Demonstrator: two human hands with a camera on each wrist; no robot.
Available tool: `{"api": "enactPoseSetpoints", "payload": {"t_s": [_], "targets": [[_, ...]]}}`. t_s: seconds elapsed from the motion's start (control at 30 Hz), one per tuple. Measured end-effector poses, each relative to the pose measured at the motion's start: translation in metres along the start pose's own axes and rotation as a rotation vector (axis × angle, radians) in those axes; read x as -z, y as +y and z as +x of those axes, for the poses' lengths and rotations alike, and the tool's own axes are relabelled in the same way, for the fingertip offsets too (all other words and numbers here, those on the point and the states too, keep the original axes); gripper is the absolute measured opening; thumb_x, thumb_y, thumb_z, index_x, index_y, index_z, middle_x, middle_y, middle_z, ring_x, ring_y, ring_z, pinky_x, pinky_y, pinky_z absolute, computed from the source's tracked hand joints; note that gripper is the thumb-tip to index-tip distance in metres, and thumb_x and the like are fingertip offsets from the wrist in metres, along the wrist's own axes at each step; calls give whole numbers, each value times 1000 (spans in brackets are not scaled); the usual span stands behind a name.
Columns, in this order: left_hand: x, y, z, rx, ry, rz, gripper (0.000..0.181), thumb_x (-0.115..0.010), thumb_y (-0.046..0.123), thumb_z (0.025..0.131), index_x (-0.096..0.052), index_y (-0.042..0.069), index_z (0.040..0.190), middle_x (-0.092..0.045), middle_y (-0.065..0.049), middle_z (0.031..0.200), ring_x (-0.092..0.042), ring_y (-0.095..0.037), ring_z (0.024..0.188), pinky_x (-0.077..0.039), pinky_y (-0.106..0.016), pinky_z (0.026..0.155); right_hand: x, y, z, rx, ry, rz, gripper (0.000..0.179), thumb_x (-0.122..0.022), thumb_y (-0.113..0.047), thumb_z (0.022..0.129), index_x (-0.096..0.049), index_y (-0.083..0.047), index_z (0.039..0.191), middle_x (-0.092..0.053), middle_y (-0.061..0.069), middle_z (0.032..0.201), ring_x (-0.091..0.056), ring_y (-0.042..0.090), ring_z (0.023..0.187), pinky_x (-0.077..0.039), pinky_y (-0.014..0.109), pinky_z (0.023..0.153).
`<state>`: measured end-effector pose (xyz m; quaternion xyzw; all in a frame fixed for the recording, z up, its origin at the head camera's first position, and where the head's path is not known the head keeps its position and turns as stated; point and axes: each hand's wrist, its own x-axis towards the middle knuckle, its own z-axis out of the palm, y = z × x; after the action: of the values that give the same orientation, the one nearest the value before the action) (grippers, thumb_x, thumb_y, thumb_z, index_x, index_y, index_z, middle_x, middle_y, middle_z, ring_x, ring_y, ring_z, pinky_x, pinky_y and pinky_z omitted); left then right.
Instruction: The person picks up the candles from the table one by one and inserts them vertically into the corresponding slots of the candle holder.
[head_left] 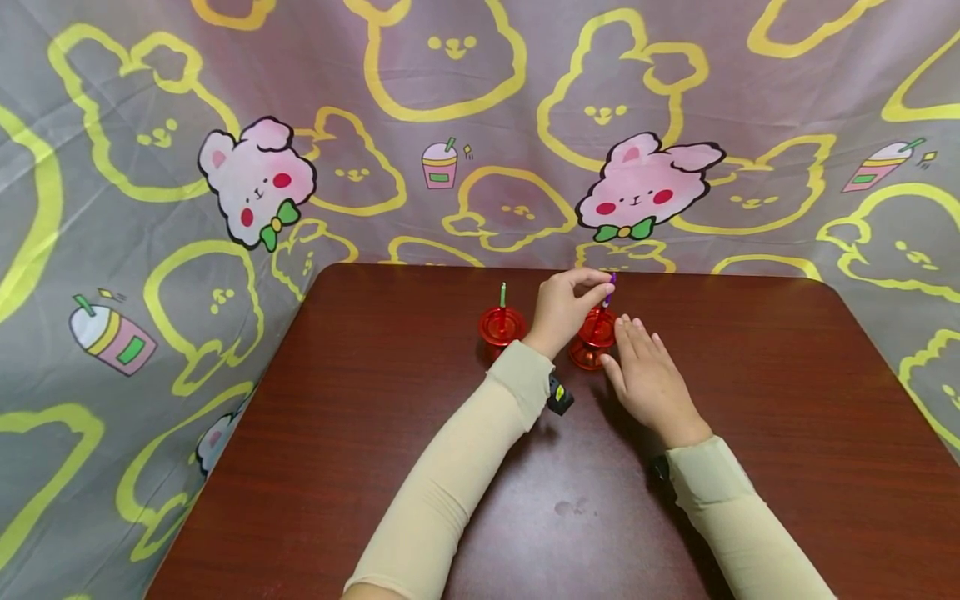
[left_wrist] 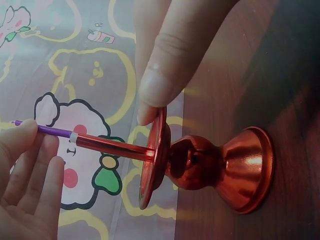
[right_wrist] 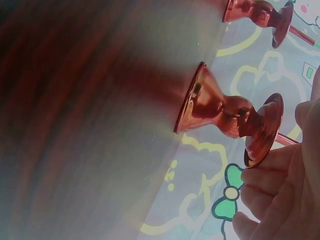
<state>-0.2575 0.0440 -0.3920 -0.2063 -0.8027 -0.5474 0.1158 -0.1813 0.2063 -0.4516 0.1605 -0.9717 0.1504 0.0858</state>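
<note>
In the head view my left hand pinches a thin purple candle between thumb and fingers. The candle stands upright on the slim red stem of a shiny red candle holder; a pale band shows where they meet. My right hand is beside this holder, fingers mostly straight. In the left wrist view, its fingertips rest at the rim of the holder's dish. Left of these, a second red candle holder carries a pale green candle.
Both holders stand towards the back of the dark wooden table. Behind and along the sides hangs a grey curtain printed with cartoon animals and drink cups. A small black device is at the left wrist.
</note>
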Motion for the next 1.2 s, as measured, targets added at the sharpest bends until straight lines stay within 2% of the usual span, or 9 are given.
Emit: {"api": "enactPoseSetpoints", "payload": {"t_s": [0.37, 0.6, 0.83, 1.07, 1.2], "targets": [[1, 0, -1, -5, -7, 20, 21, -75, 20, 93, -78, 8, 110, -78, -5, 102, -72, -11, 86, -51, -13, 82, -1, 0, 0, 9, 10, -4, 62, -46, -30, 109, -31, 11, 152, -31, 30, 158, -25, 44, 149, -18, 57, 120], [1, 0, -1, -15, -9, 46, 22, -74, 21, 94, -78, 8, 111, -78, -4, 103, -71, -9, 85, -50, -12, 82, 1, -1, 0, 4, 5, -10, 62, -46, -30, 108, -31, 11, 152, -31, 30, 158, -25, 44, 149, -20, 58, 119], [2, 3, -1, -47, -12, 112, 22, -74, 20, 94, -78, 9, 112, -78, -3, 104, -72, -10, 89, -50, -12, 84, 0, -2, 0, 11, 11, -13, 62, -47, -30, 108, -32, 12, 152, -32, 30, 158, -27, 45, 148, -22, 59, 118], [2, 4, -1, -85, -32, 236, 26, -73, 25, 95, -77, 12, 117, -76, -1, 114, -70, -12, 107, -48, -15, 94, 1, -1, 0, 14, 11, -19, 62, -47, -29, 108, -32, 13, 151, -32, 31, 157, -27, 45, 148, -21, 59, 118], [0, 3, -1, -98, -29, 277, 27, -73, 25, 95, -77, 13, 118, -75, 0, 116, -69, -13, 110, -47, -18, 98, 0, -1, 1, 8, 3, -17, 63, -46, -30, 108, -31, 12, 152, -31, 30, 158, -26, 45, 148, -20, 59, 119]]}}
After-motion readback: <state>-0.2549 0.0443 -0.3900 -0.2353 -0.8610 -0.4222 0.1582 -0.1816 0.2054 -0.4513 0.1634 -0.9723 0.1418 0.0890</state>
